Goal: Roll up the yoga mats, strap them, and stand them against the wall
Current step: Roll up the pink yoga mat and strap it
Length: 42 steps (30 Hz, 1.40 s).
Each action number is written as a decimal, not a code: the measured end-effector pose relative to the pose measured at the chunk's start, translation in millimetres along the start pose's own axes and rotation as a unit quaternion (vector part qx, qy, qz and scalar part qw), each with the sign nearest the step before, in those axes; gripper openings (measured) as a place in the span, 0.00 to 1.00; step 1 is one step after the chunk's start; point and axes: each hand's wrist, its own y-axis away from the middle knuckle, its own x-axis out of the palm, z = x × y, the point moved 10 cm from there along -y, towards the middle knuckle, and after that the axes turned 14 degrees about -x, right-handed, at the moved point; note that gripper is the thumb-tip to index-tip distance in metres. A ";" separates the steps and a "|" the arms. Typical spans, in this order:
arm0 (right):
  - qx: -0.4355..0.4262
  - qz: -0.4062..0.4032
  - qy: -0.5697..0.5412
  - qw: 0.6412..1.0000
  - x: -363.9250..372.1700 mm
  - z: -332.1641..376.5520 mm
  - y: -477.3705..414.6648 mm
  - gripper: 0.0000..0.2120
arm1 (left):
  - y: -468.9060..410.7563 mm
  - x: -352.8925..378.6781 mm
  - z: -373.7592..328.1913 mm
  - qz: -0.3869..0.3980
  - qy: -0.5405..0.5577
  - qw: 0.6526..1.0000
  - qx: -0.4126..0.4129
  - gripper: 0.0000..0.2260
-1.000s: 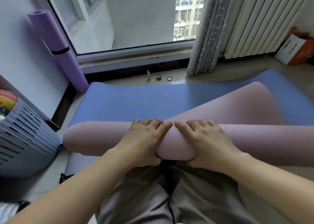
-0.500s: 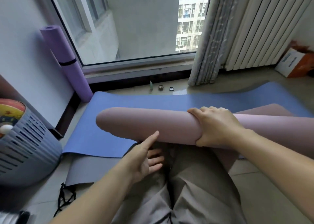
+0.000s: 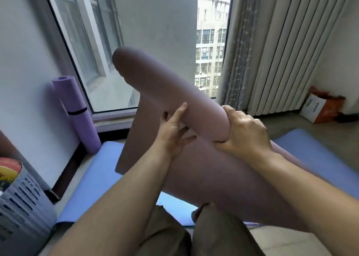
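Item in hand: pink mat roll [image 3: 167,92], lifted clear of the floor, with a loose flap [image 3: 139,135] hanging from its underside toward the blue mat [image 3: 93,180].
Long axis: runs from the lower right, at the person's lap, up and to the left toward the window [image 3: 108,48]; the far end is the high end, silhouetted against the glass.
Right hand [image 3: 246,131]: closed around the roll at about mid-length, thumb under, fingers wrapped over the top; it carries the weight.
Left hand [image 3: 172,133]: open, fingers spread, holding nothing; the fingertips touch the underside of the roll just beside the right hand, where the flap leaves the roll.
Nearer hand: the left hand lies nearer the loose flap; the right hand is occupied as the clamp.
Finished item: purple mat roll [image 3: 77,114], strapped with a dark band, stands tilted against the wall [image 3: 23,85] at the left of the window.
Stage, as judged: rolling not complete; the flap must be wound in before strapping.
Governing relation: the flap hangs down and to the left of the left hand, so the tuck is likely to go from below.
Strap: not visible in this view.
Risk, as judged: single-hand clamp may let the roll loosen.
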 end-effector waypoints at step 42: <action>-0.180 0.215 0.002 0.960 125.2 86.9 106.5 0.41 | 120.5 -146.0 112.7 -0.368 -0.076 0.925 0.059 0.38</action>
